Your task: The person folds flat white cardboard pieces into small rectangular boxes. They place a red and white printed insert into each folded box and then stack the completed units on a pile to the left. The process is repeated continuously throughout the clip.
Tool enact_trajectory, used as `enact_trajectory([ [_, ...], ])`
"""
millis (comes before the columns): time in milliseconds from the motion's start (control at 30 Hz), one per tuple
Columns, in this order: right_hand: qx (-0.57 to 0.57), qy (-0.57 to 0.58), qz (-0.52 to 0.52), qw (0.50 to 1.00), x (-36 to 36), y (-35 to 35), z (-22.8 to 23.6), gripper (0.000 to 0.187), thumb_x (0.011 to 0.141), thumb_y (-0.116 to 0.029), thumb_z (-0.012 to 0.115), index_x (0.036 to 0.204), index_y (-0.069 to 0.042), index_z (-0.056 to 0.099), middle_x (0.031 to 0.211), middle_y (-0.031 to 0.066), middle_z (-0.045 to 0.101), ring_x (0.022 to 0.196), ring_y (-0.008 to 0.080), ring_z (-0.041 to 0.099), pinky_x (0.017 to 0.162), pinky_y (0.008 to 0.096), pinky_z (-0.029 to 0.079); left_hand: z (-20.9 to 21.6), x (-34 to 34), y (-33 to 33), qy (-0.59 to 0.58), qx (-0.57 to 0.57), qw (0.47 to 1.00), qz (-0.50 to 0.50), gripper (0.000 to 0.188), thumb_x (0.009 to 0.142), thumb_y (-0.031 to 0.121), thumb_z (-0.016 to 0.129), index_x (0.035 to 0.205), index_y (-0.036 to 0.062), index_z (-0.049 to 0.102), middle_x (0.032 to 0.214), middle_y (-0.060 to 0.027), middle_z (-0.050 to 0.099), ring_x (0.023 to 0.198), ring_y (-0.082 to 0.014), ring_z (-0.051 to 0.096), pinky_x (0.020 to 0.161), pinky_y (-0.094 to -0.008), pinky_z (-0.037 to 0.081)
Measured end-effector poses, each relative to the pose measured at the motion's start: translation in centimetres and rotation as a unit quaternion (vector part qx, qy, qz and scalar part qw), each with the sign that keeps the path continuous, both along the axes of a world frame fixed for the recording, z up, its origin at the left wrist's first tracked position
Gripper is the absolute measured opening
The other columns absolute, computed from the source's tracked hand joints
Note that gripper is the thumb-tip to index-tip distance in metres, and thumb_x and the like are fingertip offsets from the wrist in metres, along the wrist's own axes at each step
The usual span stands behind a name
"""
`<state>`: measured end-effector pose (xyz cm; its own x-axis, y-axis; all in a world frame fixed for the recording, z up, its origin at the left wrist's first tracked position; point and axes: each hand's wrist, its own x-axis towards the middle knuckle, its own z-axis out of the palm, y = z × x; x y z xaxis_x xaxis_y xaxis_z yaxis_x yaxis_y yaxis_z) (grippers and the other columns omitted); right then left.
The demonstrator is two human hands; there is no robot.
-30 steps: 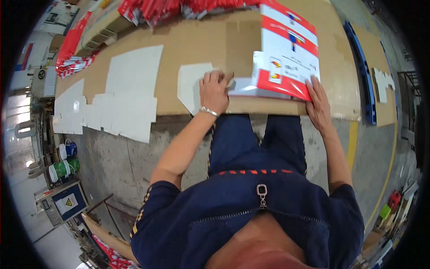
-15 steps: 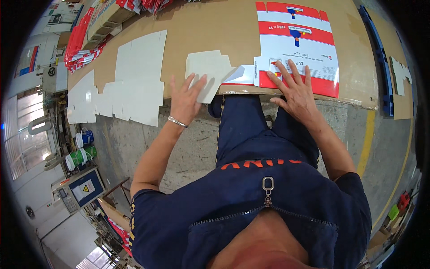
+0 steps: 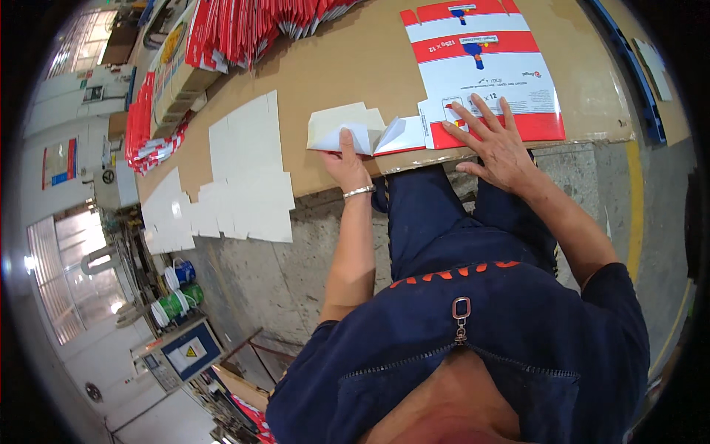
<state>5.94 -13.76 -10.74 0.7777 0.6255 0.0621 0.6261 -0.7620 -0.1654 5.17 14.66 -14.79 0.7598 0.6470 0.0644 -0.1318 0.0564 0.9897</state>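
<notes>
A red and white printed carton blank [image 3: 503, 74] lies at the table's near edge. My right hand [image 3: 497, 144] rests on its lower left part, fingers spread and holding nothing. Left of it are a narrow white panel [image 3: 408, 135] with a raised triangular corner and a grey-backed flap [image 3: 333, 117] with its near corner folded over. My left hand [image 3: 347, 163] pinches this folded flap at the near edge, a finger on top; the fingers beneath are mostly hidden.
Unprinted grey sides of flat cardboard blanks [image 3: 248, 159] show on the left, overhanging the brown table [image 3: 318, 74]. A row of folded red and white cartons [image 3: 255, 26] stands at the back left. Beyond the right end is a blue-edged rack [image 3: 629, 66].
My left hand has moved from lying over the grey flap to gripping its near edge, and the corner is now folded up. My right hand stays on the printed part. The view has shifted.
</notes>
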Motion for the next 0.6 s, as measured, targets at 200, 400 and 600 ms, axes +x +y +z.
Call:
enact_trajectory([
  [200, -0.006, -0.03, 0.04, 0.999, 0.6, -1.2, 0.3, 0.063, 0.09, -0.041, 0.053, 0.148, -0.029, 0.034, 0.157, 0.0007, 0.027, 0.144, 0.0274, 0.025, 0.113, 0.0623, 0.016, 0.7, 1.1, -1.7, -0.072, 0.412, 0.906, -0.062, 0.03, 0.1, 0.017, 0.049, 0.094, -0.0109, 0.061, 0.081, -0.015, 0.068, 0.065, -0.0217, 0.062, 0.059, -0.0364, 0.047],
  [400, 0.0, -0.036, 0.07, 0.997, 3.0, -2.1, 1.7, 0.066, 0.09, -0.007, 0.05, 0.15, -0.028, 0.03, 0.156, 0.0009, 0.029, 0.143, 0.0277, 0.029, 0.107, 0.0642, 0.029, 1.7, 1.7, -1.3, -0.01, 0.609, 0.71, -0.352, 0.071, 0.085, 0.011, 0.056, 0.149, 0.0021, 0.027, 0.156, -0.0239, 0.02, 0.144, -0.0433, 0.019, 0.112, -0.0589, 0.02],
  [600, -0.033, -0.061, 0.082, 0.994, 2.2, -2.2, 0.7, 0.067, 0.09, -0.01, 0.054, 0.149, -0.027, 0.03, 0.156, 0.0004, 0.029, 0.143, 0.0266, 0.029, 0.107, 0.065, 0.028, 3.0, 1.6, -3.3, 0.09, 0.691, 0.62, -0.36, 0.07, 0.093, 0.042, 0.052, 0.153, 0.019, 0.025, 0.159, -0.0193, 0.013, 0.144, -0.0468, 0.013, 0.104, -0.0731, 0.016],
])
